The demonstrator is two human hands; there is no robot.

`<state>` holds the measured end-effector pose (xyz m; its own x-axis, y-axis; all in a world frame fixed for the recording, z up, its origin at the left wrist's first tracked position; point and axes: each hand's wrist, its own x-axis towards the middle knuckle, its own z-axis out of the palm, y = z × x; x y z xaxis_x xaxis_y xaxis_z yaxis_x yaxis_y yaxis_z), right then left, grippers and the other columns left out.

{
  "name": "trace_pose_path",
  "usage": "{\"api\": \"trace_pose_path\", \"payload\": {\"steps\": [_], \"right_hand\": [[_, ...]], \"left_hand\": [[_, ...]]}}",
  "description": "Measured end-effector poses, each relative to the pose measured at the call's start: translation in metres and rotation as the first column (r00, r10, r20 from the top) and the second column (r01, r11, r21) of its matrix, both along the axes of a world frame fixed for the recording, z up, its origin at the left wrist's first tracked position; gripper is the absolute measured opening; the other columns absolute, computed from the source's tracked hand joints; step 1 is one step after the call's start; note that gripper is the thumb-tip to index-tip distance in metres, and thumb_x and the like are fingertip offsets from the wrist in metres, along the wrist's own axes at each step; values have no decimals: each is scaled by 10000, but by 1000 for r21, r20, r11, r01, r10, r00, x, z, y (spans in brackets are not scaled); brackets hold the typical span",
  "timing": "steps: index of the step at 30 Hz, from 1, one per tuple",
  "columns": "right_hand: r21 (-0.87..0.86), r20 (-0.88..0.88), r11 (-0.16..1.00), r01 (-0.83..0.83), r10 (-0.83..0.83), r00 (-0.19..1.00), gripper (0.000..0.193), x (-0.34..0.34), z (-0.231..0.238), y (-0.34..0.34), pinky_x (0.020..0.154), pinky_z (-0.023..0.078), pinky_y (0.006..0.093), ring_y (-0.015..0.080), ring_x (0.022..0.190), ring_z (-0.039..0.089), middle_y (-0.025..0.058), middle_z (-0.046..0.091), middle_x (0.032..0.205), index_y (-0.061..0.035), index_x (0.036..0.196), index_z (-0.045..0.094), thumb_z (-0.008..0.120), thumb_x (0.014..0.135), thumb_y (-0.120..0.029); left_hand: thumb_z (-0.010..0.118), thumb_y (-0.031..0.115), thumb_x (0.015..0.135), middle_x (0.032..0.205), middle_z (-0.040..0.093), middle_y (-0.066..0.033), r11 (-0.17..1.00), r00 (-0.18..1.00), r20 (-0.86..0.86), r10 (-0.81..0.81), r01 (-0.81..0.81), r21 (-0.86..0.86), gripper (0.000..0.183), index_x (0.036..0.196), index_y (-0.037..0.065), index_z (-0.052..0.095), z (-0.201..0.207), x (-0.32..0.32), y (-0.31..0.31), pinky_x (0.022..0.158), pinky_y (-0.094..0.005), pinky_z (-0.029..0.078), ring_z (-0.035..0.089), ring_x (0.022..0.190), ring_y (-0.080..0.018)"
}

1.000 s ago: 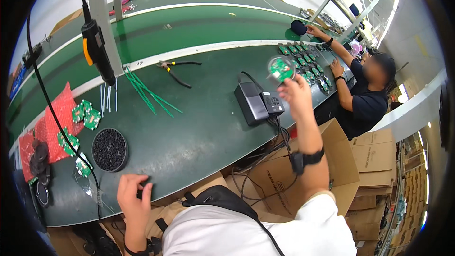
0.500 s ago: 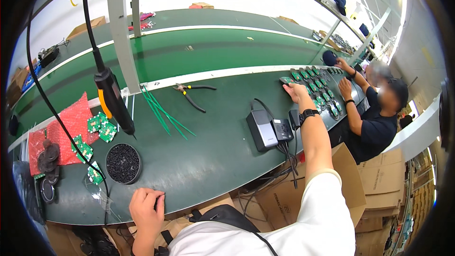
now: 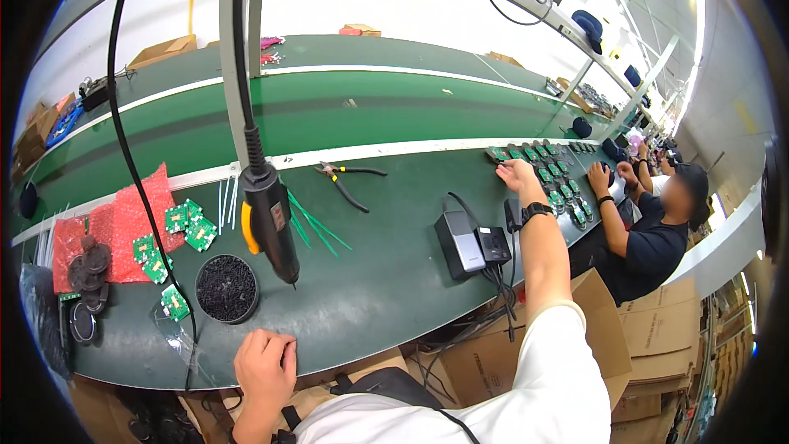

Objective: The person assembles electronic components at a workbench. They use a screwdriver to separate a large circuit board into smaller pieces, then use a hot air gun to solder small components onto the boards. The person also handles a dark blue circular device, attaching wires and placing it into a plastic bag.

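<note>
My right hand (image 3: 518, 176) reaches far across the bench with its fingers partly stretched out and apart. Its fingertips are just by a green circuit board (image 3: 496, 153) in a dark housing, at the left end of several similar boards (image 3: 546, 174) laid in rows. Whether they touch it is hard to see. At the bench's near edge rests my left hand (image 3: 265, 366), its fingers curled in and closed; what they hold, if anything, is hidden. Beyond it stands a round bowl (image 3: 253, 304) of small black pieces. An electric screwdriver (image 3: 269, 218) hangs over the bench beside the bowl.
Cutting pliers (image 3: 349, 185) and green cable ties (image 3: 319, 228) lie mid-bench. A grey-black box (image 3: 460, 244) with cables stands near the front edge. Loose circuit boards (image 3: 200, 233) lie by red bubble wrap (image 3: 140, 222) at left. A co-worker (image 3: 657, 214) sits at right.
The view has shifted, and the hanging screwdriver appears further right. The board at my right fingertips, tilted before, now lies lower beside the rows. My left hand stays at the bench edge.
</note>
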<state>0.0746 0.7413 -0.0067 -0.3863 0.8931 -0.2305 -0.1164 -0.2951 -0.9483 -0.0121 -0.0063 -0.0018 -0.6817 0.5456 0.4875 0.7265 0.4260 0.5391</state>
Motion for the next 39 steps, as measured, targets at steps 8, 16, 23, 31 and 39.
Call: {"api": "trace_pose_path", "payload": {"steps": [8,16,23,31,39], "right_hand": [[495,249,780,-382,294,923,688,-28,108,-185,972,546,422,265,1194,636,180,637,1332,35,1521,408,704,933,-165],[541,451,362,-759,637,625,184,-4,101,-488,698,540,252,141,863,669,96,680,1024,7,1101,591,663,932,16],[396,657,71,-916,675,336,93,-16,17,-531,585,468,232,84,704,625,50,682,878,12,868,666,749,834,31],[337,574,245,-909,712,405,94,-11,4,-523,566,436,214,54,634,567,26,647,790,12,852,674,756,818,41],[83,348,343,-935,870,350,148,-18,32,-558,670,557,253,107,755,666,81,732,930,27,1106,645,659,965,-13]], "left_hand": [[798,97,762,841,616,-109,998,998,26,-63,62,33,155,850,71,674,-5,-7,-8,682,-421,515,627,800,-328],[731,12,870,756,498,-72,913,957,276,89,-189,361,236,816,43,503,32,-29,-76,542,-299,402,491,582,-199],[862,125,749,1083,640,-103,549,544,-443,713,-826,-131,413,1103,97,650,45,-172,-219,815,-460,517,649,924,-301],[713,166,854,869,713,-65,609,625,-583,519,-749,-261,228,1080,169,745,29,-215,-265,747,-440,544,695,806,-307],[662,3,951,961,726,-19,969,844,535,39,-162,184,233,1174,-29,721,70,-107,-190,777,-264,532,643,873,-84]]}}
